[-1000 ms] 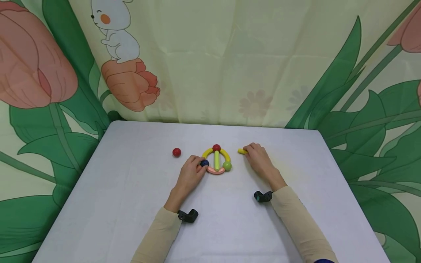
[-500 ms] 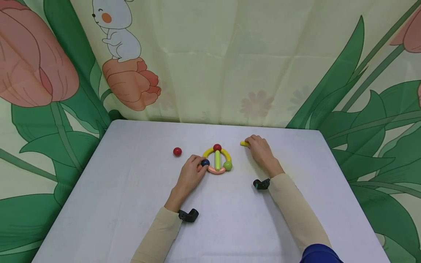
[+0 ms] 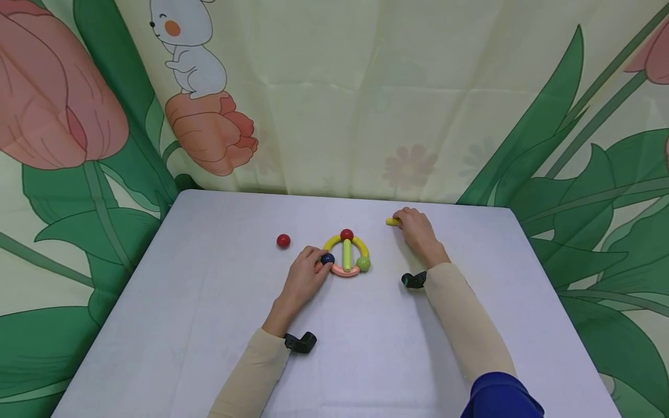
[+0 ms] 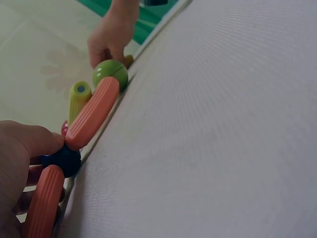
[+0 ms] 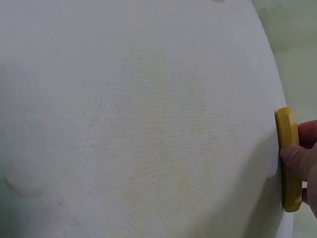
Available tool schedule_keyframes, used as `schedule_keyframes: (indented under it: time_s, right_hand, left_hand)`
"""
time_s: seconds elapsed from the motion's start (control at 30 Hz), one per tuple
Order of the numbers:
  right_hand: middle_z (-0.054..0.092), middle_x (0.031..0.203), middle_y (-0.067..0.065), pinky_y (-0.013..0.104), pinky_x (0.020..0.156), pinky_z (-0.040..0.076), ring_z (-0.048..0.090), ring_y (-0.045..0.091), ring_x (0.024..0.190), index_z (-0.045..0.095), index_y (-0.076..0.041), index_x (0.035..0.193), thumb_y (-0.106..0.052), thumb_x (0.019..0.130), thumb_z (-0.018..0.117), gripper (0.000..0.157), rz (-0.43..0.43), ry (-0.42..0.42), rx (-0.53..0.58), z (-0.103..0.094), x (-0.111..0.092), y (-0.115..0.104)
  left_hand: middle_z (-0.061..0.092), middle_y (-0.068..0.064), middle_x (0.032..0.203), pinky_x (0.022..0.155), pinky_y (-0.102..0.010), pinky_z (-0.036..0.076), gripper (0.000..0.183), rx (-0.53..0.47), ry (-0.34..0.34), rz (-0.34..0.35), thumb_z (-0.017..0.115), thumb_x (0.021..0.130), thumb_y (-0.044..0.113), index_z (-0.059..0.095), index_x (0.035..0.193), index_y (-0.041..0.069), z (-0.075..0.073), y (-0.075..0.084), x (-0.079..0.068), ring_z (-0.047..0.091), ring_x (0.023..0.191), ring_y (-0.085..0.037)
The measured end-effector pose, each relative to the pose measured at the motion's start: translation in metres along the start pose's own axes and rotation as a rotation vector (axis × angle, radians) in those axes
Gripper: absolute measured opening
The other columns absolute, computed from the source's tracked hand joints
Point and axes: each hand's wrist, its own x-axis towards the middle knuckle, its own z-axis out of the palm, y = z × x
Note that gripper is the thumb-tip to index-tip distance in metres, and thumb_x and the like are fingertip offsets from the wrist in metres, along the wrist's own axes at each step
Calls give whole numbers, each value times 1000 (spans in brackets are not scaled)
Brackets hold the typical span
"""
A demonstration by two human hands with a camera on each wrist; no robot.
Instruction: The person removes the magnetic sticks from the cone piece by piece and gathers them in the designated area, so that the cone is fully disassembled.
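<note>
Backdrop (image 3: 324,116): pale cloth printed with tulips, green leaves and a white rabbit (image 3: 197,67) seated on a flower.
Tabletop (image 3: 172,313): plain white, reaching back to the cloth.
Ring of pieces (image 3: 361,244): mid-table towards the far side; a red ball (image 3: 346,234) at the top, yellow curved rods down both sides, a green ball (image 3: 363,264) at lower right, a coral curved rod (image 3: 345,272) along the near side.
Lime stick (image 3: 347,255): inside the ring, running from the red ball towards the coral curved rod; whether it touches that rod I cannot tell.
Left hand (image 3: 303,271): thumb and fingers bent about the blue ball (image 3: 327,259) at the ring's left side.
Second coral rod (image 4: 43,206): meets the blue ball, beneath the left hand.
Right hand (image 3: 418,229): thumb and fingers pinch a short yellow rod (image 5: 290,186), well right of the ring, near the far edge; contact with the table is unclear.
Loose red ball (image 3: 283,241): on the tabletop, left of the ring.
Sleeves (image 3: 470,325): beige, a black device at each wrist.
</note>
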Motion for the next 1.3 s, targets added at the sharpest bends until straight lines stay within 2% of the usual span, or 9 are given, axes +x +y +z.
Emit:
schedule_keyframes:
  time_s: [0.27,0.47,0.73,0.97,1.3]
  right_hand:
    - [64,123,17,52,106,45,57,36,118,65,-1,124,-3,98,59,27,23,-19,18,1,0,2]
    - [60,130,18,52,109,44,55,37,123,58,-1,133,-3,98,60,35,36,-40,19,1,-5,3]
    - [58,133,18,52,110,43,52,37,127,57,-1,134,0,95,61,39,11,48,13,-1,-11,0]
    - [61,126,19,50,105,45,54,36,119,62,1,127,-4,95,61,33,-33,193,20,-5,-16,-17]
    - [61,124,20,48,104,47,56,36,116,62,2,126,-18,97,62,35,-3,212,74,1,-28,-56]
  left_hand:
    - [62,-6,116,94,-33,57,38,-2,7,12,70,94,27,67,127,8,2,0,0,60,100,-17]
    - [63,-6,118,93,-31,58,38,13,-4,4,70,94,30,68,127,10,3,0,-1,61,100,-17]
    - [63,-6,117,92,-30,58,38,9,5,11,71,94,28,68,126,9,2,0,1,60,98,-15]
    - [62,-6,118,94,-31,57,39,12,1,0,69,95,30,67,128,9,1,0,1,61,100,-17]
    - [63,-7,118,94,-32,57,38,4,1,4,70,95,29,68,127,9,0,0,0,62,101,-17]
